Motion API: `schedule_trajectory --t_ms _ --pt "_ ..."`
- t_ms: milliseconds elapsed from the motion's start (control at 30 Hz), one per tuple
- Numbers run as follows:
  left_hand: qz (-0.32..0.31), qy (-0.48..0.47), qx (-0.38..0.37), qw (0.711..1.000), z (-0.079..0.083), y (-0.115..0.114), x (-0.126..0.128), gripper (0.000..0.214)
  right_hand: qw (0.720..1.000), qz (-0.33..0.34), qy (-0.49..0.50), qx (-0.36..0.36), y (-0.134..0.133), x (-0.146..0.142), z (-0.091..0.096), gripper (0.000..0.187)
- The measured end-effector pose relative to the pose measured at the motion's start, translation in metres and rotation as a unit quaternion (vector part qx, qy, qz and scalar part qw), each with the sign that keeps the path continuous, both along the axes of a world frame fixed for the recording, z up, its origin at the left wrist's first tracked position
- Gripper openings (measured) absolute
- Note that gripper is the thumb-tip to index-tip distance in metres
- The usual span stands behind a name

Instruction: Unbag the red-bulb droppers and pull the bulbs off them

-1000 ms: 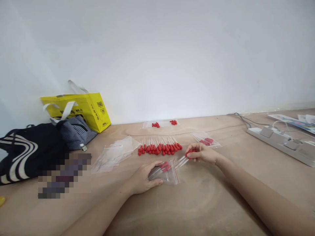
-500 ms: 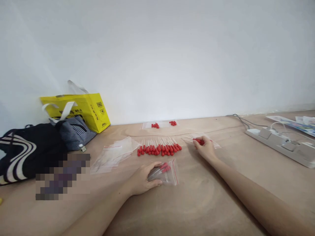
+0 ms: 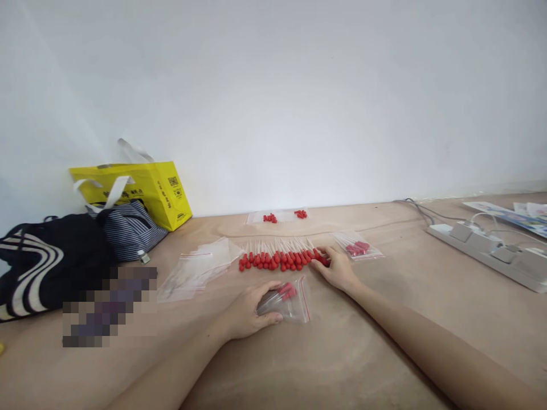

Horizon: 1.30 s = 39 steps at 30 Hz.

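My left hand [image 3: 248,310] rests on the table and pinches the mouth of a small clear zip bag [image 3: 294,304] that holds a few red-bulbed droppers. My right hand [image 3: 337,267] reaches to the right end of a row of red-bulbed glass droppers [image 3: 277,257] laid side by side, its fingertips closed on the last dropper there. Just right of that hand lies a filled clear bag with red bulbs [image 3: 358,247].
A heap of empty clear zip bags [image 3: 199,270] lies left of the row. Two more bags with red bulbs [image 3: 284,216] sit by the wall. A yellow bag [image 3: 141,185], striped pouch and dark bag stand at left. A power strip [image 3: 491,250] with cables lies at right.
My right hand carried a filled bag away to the right, set it down, and came back to the right end of the dropper row. My left hand stayed on its bag.
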<state>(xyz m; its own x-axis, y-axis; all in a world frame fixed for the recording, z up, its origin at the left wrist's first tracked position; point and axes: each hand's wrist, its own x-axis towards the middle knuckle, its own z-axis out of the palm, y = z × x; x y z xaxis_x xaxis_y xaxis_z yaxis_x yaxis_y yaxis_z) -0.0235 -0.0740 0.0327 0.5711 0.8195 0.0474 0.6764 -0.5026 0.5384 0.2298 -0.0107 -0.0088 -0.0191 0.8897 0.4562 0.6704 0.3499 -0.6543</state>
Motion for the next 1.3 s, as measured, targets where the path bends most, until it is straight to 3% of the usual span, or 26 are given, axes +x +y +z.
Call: schedule_trajectory --t_ms 100,233,500,900,1133,1300 --pt "-0.002 0.002 -0.003 1.000 0.000 0.000 -0.001 0.056 1.000 -0.005 -0.006 -0.003 0.000 0.003 0.000 0.040" --pt "-0.005 0.006 0.001 1.000 -0.001 0.000 -0.002 0.056 0.999 0.009 -0.030 -0.003 0.001 0.007 -0.001 0.026" --pt "-0.006 0.005 -0.012 1.000 0.000 0.000 -0.001 0.056 0.992 0.022 -0.069 0.100 -0.001 0.008 -0.002 0.030" --pt "-0.011 -0.001 -0.011 1.000 -0.002 0.001 -0.004 0.058 0.987 0.113 -0.097 0.068 -0.003 0.011 0.000 0.049" --pt "-0.006 0.002 -0.013 1.000 0.000 0.000 -0.002 0.057 0.992 0.087 -0.072 0.062 -0.002 0.011 -0.004 0.048" --pt "-0.007 0.000 -0.011 1.000 0.002 -0.001 -0.001 0.056 0.988 0.095 -0.077 0.098 -0.003 0.011 -0.001 0.043"
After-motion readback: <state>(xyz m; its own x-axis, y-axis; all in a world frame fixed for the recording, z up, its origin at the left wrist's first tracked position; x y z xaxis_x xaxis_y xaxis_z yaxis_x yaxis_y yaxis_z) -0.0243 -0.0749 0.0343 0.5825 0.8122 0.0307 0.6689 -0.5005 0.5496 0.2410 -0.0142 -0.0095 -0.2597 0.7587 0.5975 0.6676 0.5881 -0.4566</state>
